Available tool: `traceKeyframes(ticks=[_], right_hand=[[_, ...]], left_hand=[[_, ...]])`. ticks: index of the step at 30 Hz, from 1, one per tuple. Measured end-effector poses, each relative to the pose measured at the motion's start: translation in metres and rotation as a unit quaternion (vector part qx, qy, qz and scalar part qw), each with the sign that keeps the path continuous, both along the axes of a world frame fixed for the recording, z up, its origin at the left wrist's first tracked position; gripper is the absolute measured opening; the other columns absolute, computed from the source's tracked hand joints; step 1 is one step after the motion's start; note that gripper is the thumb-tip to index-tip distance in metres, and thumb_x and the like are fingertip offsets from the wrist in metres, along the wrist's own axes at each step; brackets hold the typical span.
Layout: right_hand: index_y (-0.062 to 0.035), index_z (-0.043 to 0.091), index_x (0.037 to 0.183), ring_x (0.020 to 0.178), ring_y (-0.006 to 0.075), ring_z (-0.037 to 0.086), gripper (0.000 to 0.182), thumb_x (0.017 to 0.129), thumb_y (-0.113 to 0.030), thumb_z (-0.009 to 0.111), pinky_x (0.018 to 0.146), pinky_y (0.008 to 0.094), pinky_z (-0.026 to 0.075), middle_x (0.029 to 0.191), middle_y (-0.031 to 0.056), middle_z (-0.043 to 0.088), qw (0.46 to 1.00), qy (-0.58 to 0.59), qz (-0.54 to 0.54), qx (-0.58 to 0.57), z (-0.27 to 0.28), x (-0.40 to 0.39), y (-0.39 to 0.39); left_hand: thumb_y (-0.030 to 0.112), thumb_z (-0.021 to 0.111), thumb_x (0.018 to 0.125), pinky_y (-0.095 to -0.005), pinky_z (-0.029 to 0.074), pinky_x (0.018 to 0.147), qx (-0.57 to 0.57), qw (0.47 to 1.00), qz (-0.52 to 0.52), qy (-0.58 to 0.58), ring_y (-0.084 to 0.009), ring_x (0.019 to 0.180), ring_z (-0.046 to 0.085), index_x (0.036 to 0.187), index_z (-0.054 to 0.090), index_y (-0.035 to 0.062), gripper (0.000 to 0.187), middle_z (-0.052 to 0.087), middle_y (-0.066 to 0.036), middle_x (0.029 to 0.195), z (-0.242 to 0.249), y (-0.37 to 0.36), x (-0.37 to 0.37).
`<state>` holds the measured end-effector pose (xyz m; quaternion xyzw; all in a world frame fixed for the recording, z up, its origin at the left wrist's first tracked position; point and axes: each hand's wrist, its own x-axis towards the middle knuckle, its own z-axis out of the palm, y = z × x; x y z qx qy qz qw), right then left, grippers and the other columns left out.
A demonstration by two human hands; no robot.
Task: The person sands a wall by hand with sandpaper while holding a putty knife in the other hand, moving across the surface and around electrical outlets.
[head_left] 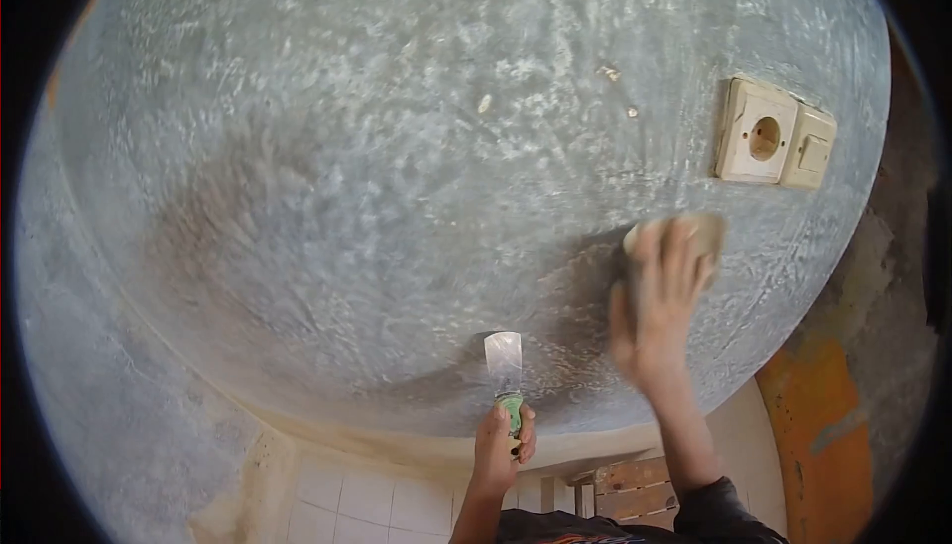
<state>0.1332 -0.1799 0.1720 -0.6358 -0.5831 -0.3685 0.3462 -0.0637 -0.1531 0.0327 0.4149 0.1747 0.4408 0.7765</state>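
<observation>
My left hand [493, 448] is closed around the green handle of a putty knife [505, 358], its blade pointing up with the tip close to the grey wall [416, 197]. Higher and to the right, my right hand [658, 318], blurred by motion, presses a flat beige sanding pad [707, 238] against the wall. The fingers lie over the pad and hide part of it; its exact make is smeared. Mottled whitish streaks cover the wall's surface around both hands.
A power socket [758, 134] and a light switch [811, 150] sit on the wall, up and right of my right hand. Small pale chips [484, 104] mark the wall. Below are white floor tiles [362, 499] and a slatted wooden piece [635, 489]. An orange patch [821, 435] shows at right.
</observation>
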Motion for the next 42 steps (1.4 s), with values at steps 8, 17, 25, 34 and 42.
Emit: traceKeyframes(ticks=[8,17,25,34,42], right_hand=[[-0.0011,0.031,0.143,0.131,0.0531,0.026,0.071,0.08,-0.018,0.06,0.099,0.0723,0.014,0.142,0.037,0.025,0.994,0.042,-0.008,-0.097,-0.082,-0.031,0.001],[0.0018,0.022,0.145,0.14,0.048,0.006,0.067,0.087,-0.018,0.05,0.107,0.0649,-0.001,0.149,0.0335,0.011,0.991,0.095,-0.038,0.084,-0.033,-0.029,0.023],[0.0064,0.027,0.14,0.135,0.0528,0.015,0.067,0.085,-0.02,0.055,0.105,0.0667,0.007,0.142,0.0387,0.019,0.992,0.089,-0.084,0.031,-0.048,-0.089,0.05],[0.0022,0.024,0.145,0.14,0.0469,0.008,0.072,0.083,-0.019,0.056,0.108,0.0641,0.004,0.151,0.0304,0.012,0.993,0.108,-0.038,-0.037,-0.088,-0.18,0.084],[-0.0006,0.026,0.145,0.142,0.0406,0.012,0.07,0.085,-0.022,0.055,0.112,0.0557,0.011,0.152,0.0246,0.015,0.993,0.09,0.023,0.07,-0.004,-0.159,0.068]], left_hand=[[0.047,0.036,0.099,-0.024,0.029,0.038,0.0,0.999,0.028,0.044,-0.0099,0.043,0.04,0.1,0.053,0.0028,0.048,0.046,-0.002,0.062,-0.001,-0.006,-0.012],[0.046,0.033,0.1,-0.0229,0.029,0.038,0.024,0.998,-0.043,0.037,-0.008,0.042,0.037,0.106,0.052,0.0001,0.05,0.046,-0.001,0.064,0.004,0.017,-0.042],[0.045,0.034,0.1,-0.0224,0.029,0.039,0.028,0.99,-0.138,0.024,-0.0075,0.043,0.035,0.11,0.051,-0.0016,0.051,0.046,-0.001,0.066,0.009,0.061,-0.105],[0.041,0.04,0.099,-0.0249,0.033,0.047,-0.028,0.972,-0.234,0.023,-0.0095,0.055,0.04,0.12,0.048,-0.0002,0.047,0.046,-0.002,0.077,0.018,0.096,-0.175],[0.035,0.044,0.097,-0.0247,0.035,0.05,-0.079,0.949,-0.3,-0.052,-0.0112,0.062,0.045,0.128,0.044,-0.0009,0.047,0.05,-0.004,0.084,0.029,0.112,-0.207]])
